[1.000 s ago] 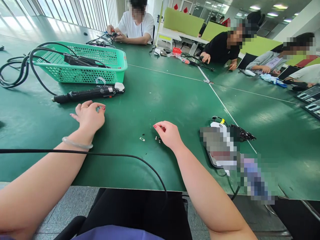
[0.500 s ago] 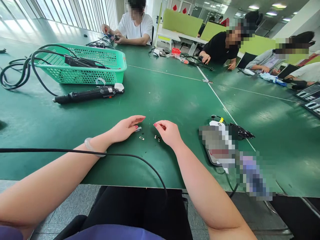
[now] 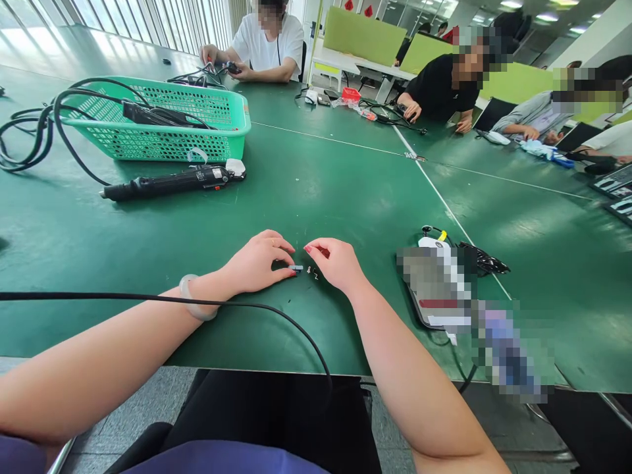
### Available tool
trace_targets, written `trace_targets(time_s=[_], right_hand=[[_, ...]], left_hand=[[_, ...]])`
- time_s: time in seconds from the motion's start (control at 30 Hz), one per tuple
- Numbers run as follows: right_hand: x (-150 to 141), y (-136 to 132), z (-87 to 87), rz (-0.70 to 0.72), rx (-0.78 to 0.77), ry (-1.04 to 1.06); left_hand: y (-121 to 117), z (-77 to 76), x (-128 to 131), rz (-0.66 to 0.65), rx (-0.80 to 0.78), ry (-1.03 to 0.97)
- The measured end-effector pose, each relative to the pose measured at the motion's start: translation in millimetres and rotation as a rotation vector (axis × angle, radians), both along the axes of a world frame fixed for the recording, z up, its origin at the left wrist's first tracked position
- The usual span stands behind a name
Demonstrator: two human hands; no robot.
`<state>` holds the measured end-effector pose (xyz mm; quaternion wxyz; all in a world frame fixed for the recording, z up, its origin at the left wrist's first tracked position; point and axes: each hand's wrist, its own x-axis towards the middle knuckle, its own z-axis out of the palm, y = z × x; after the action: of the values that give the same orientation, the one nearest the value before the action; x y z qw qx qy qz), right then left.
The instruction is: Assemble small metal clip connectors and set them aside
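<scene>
My left hand (image 3: 259, 261) is closed, thumb and fingertips pinching a small grey plastic piece (image 3: 297, 268) just above or on the green table. To its right, my right hand (image 3: 336, 262) has its thumb and forefinger pressed together. Whatever those fingers may hold is hidden. Tiny metal bits (image 3: 313, 271) lie on the tabletop between the two hands, close to the right thumb; they are too small to name.
A black electric screwdriver (image 3: 170, 182) lies before a green basket (image 3: 162, 146) holding cables. A black cable (image 3: 257, 307) crosses in front of my left forearm. At right sits a partly blurred device (image 3: 434, 245). Several co-workers sit around the green table (image 3: 336, 184).
My left hand has moved slightly right and closed on the grey piece, bringing it towards the metal bits. A small pale rectangular part near it is now out of sight. The right hand stays pinched.
</scene>
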<state>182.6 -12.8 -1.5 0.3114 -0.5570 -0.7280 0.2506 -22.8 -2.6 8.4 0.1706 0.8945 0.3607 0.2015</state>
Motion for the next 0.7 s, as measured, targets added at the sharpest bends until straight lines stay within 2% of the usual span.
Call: trace_targets(time_s=[0.1,0.2,0.27,0.4,0.53,0.7], right_hand=[[-1,0,1.0,0.009,-0.013,-0.008],[2,-1,3.6,0.033,-0.068,-0.051],[6,-3,6.3,0.068,-0.118,-0.113],[15,-6,12.5,0.122,-0.228,-0.188],[19,-8,16.1,0.098,-0.323,-0.153],[21,-7,17.2,0.066,-0.356,-0.112]], left_hand=[[1,-0.5,2,0.123,-0.056,-0.097],[6,-1.3,-5,0.367,-0.314,-0.290],[9,-1.7,-9,0.450,-0.469,-0.414],[11,0.5,-10,0.462,-0.589,-0.542],[9,4.2,-6,0.444,-0.665,-0.535],[7,6.0,-8,0.411,-0.777,-0.546]])
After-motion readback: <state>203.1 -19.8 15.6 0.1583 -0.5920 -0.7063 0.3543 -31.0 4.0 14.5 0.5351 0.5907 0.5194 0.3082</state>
